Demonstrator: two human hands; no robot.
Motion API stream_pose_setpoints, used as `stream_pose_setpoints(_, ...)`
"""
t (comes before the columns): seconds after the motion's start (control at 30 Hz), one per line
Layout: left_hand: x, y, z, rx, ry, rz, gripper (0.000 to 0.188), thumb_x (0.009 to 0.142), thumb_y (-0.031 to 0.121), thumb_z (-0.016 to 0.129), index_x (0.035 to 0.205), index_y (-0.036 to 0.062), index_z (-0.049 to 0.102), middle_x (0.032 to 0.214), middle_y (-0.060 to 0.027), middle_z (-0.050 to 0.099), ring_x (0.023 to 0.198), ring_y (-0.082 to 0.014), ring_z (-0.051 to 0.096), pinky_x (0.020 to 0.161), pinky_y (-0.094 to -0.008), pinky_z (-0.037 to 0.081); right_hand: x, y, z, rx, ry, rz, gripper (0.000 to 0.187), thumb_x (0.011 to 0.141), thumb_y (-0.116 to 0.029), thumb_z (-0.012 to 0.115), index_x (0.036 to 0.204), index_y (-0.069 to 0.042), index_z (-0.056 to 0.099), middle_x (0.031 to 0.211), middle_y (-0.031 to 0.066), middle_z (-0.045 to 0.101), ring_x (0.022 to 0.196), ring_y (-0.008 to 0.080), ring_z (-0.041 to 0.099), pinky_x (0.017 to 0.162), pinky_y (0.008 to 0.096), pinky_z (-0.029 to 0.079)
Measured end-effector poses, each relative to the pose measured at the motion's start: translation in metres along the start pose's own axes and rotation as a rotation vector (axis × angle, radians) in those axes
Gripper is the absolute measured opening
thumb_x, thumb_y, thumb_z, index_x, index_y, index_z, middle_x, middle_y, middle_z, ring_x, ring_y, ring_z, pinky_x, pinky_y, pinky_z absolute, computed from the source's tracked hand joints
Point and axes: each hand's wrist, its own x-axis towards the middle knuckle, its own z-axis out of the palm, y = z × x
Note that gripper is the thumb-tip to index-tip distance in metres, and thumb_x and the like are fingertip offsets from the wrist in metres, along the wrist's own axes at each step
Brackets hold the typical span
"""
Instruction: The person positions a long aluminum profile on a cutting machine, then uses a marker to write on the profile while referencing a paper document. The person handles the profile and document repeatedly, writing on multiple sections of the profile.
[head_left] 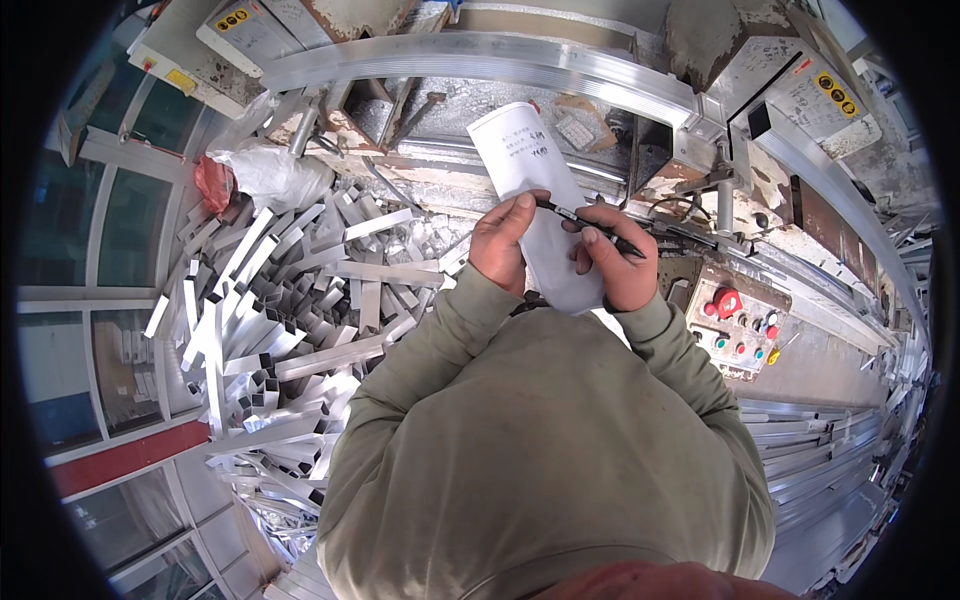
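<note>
A white sheet of paper with printed and handwritten lines stands in front of my chest, its lower part curling toward me. My left hand is closed at the sheet's left edge, thumb and forefinger pinched beside one end of a black marker pen. Whether those fingertips also grip the pen's end cannot be made out. My right hand is closed around the marker's other end, over the right side of the paper. The pen lies slanted across the sheet between both hands.
Cut aluminium tube pieces form a large heap at left. A long aluminium profile crosses the machine ahead. A control panel with coloured buttons sits at right, above long stacked profiles. A white plastic bag lies at far left.
</note>
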Motion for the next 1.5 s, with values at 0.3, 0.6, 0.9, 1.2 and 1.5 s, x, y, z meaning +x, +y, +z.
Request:
stream_pose_setpoints(0.3,0.01,-0.023,0.014,0.234,-0.075,0.049,0.028,0.108,0.024,0.063,0.119,-0.0007,0.072,0.11,-0.0099,0.074,0.099,-0.0172,0.068,0.093,-0.0339,0.054,-0.014,0.007,-0.033,0.39,0.143,0.172,0.031,0.105,-0.012,0.061,0.13,0.007,0.061,0.107,0.0218,0.073,0.064,0.0156,0.061,0.072,0.0353,0.059)
stream_pose_setpoints(0.6,0.019,-0.033,0.027,0.187,-0.056,-0.066,0.028,0.108,0.023,0.062,0.118,-0.0022,0.07,0.108,-0.0115,0.073,0.095,-0.0192,0.07,0.086,-0.0362,0.058,-0.029,0.017,-0.038,0.228,0.197,0.01,0.029,0.105,-0.008,0.061,0.13,0.007,0.061,0.111,0.019,0.075,0.071,0.0131,0.064,0.072,0.0297,0.057)
stream_pose_setpoints(0.9,0.018,-0.032,0.032,0.184,-0.03,-0.086,0.027,0.108,0.023,0.062,0.116,-0.0016,0.07,0.107,-0.0116,0.073,0.094,-0.0196,0.07,0.085,-0.0364,0.058,-0.031,0.016,-0.046,0.224,0.182,0.006,0.029,0.105,-0.011,0.061,0.128,0.008,0.062,0.109,0.0207,0.074,0.071,0.0149,0.065,0.074,0.0328,0.058)
stream_pose_setpoints(1.2,0.019,-0.044,0.032,0.285,-0.068,-0.072,0.024,0.106,0.018,0.065,0.115,-0.0022,0.073,0.107,-0.0075,0.073,0.098,-0.0139,0.065,0.088,-0.0298,0.054,-0.03,0.022,-0.046,0.482,0.239,0.139,0.03,0.105,-0.015,0.062,0.126,0.007,0.063,0.101,0.0205,0.075,0.066,0.0175,0.065,0.072,0.0377,0.06)
stream_pose_setpoints(1.5,0.028,-0.063,0.046,0.509,-0.108,0.137,0.044,0.109,0.026,0.058,0.133,-0.0109,0.062,0.13,-0.019,0.067,0.117,-0.0226,0.063,0.104,-0.0368,0.05,-0.039,0.022,-0.093,0.462,0.382,0.099,0.027,0.105,-0.019,0.066,0.122,0.001,0.066,0.097,0.0131,0.075,0.065,0.0145,0.067,0.066,0.0319,0.058)
